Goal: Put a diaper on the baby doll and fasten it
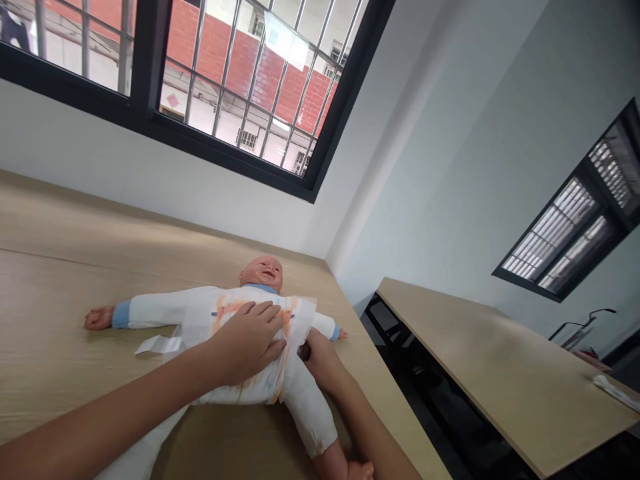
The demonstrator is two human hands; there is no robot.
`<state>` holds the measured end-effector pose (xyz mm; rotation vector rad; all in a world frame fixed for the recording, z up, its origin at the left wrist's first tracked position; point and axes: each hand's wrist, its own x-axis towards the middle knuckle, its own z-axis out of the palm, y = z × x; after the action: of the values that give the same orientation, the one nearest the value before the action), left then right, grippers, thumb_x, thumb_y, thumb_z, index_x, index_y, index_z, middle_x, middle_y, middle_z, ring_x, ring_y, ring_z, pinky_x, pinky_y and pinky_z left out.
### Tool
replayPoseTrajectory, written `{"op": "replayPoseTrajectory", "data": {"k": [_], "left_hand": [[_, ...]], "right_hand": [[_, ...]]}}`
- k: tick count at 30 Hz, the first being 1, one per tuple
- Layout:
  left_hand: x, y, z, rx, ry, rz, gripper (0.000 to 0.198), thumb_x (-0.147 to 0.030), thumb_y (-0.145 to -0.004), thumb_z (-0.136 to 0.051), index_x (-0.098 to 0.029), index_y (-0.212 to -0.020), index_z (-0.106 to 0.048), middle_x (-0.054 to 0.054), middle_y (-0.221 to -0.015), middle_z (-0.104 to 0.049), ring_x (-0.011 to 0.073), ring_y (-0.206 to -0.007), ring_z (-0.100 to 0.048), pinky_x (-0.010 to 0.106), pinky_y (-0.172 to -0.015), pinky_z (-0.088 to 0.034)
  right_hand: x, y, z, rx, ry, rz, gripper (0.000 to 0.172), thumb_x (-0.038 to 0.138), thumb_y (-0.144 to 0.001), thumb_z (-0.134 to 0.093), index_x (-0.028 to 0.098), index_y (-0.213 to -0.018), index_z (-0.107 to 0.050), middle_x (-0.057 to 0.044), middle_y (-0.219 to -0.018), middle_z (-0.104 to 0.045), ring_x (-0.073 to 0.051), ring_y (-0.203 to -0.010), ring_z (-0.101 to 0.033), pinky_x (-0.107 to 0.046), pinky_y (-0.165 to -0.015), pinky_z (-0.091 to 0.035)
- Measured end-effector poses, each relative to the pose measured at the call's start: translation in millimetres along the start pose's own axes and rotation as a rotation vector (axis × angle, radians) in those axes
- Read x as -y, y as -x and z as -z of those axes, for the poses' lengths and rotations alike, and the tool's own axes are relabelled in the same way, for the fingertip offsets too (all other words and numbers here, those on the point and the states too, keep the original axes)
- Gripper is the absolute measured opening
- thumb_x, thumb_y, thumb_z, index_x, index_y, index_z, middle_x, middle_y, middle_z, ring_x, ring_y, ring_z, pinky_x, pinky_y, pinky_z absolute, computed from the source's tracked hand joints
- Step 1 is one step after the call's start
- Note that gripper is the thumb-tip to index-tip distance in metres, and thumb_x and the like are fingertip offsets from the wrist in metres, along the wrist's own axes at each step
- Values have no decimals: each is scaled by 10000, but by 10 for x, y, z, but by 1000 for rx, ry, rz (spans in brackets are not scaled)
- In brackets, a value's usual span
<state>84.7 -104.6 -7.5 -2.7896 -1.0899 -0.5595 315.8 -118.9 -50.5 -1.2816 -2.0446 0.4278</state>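
Observation:
A baby doll (263,273) in a white outfit with blue cuffs lies on its back on the wooden table, arms spread. A diaper (250,390) with orange markings covers its belly and hips. My left hand (253,337) rests flat on the diaper's front, fingers stretched out. At the doll's side, my right hand (323,360) is curled at the diaper's side edge, its fingertips partly hidden there. A loose, pale fastening tab (160,345) sticks out on the other side. My left forearm covers part of the doll's lower body.
The table (60,373) meets the wall below a barred window (250,80). Across a gap on the right stands a second table (490,360), with a white item (617,391) near its far edge. Another window (565,227) is in the right wall.

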Motion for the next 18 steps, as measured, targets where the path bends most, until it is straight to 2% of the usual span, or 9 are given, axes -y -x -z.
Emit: {"op": "replayPoseTrajectory", "data": {"k": [2, 7, 10, 13, 15, 18], "left_hand": [[-3, -1, 11, 8, -7, 2, 338, -333, -1076, -493, -170, -1288, -699, 142, -1349, -691, 350, -1283, -602, 511, -1082, -457], [-15, -5, 41, 12, -1, -4, 320, -299, -1066, -492, -156, -1262, -702, 137, -1308, -701, 348, -1241, -620, 525, -1060, -468], [-19, -5, 41, 13, 1, -3, 326, -304, -1069, -481, -158, -1257, -704, 135, -1303, -702, 348, -1228, -619, 528, -1043, -474], [-17, -1, 29, 3, 10, -7, 323, -303, -1068, -481, -163, -1255, -704, 136, -1313, -698, 347, -1242, -609, 523, -1042, -474], [-11, 0, 21, -4, 13, -5, 322, -300, -1066, -482, -163, -1260, -700, 139, -1305, -698, 343, -1227, -614, 520, -1040, -473], [-2, 0, 18, -8, 16, -10, 320, -304, -1069, -475, -166, -1250, -700, 137, -1266, -702, 334, -1191, -624, 513, -1029, -477]], "right_hand": [[1, -3, 1, 9, -24, 4, 261, 134, -805, -710, 208, -1043, -789, -111, -1183, -765, -274, -1004, -671, -385, -925, -528], [42, -18, 49, 60, -232, -40, 230, 128, -846, -606, 207, -946, -797, -60, -1082, -793, -268, -1035, -679, -393, -974, -513], [35, -15, 113, 80, -334, -157, 180, 161, -833, -587, 189, -842, -764, -31, -859, -761, -220, -844, -659, -333, -815, -514], [-24, -19, 145, 97, -406, -322, 123, 237, -804, -616, 185, -822, -727, 7, -674, -662, -158, -610, -568, -275, -590, -424], [-68, -27, 143, 110, -485, -420, 133, 303, -790, -652, 188, -834, -703, 16, -644, -641, -142, -546, -561, -259, -521, -379], [-115, -35, 147, 121, -561, -538, 175, 352, -747, -723, 193, -783, -659, 9, -648, -659, -140, -539, -597, -247, -501, -385]]}}
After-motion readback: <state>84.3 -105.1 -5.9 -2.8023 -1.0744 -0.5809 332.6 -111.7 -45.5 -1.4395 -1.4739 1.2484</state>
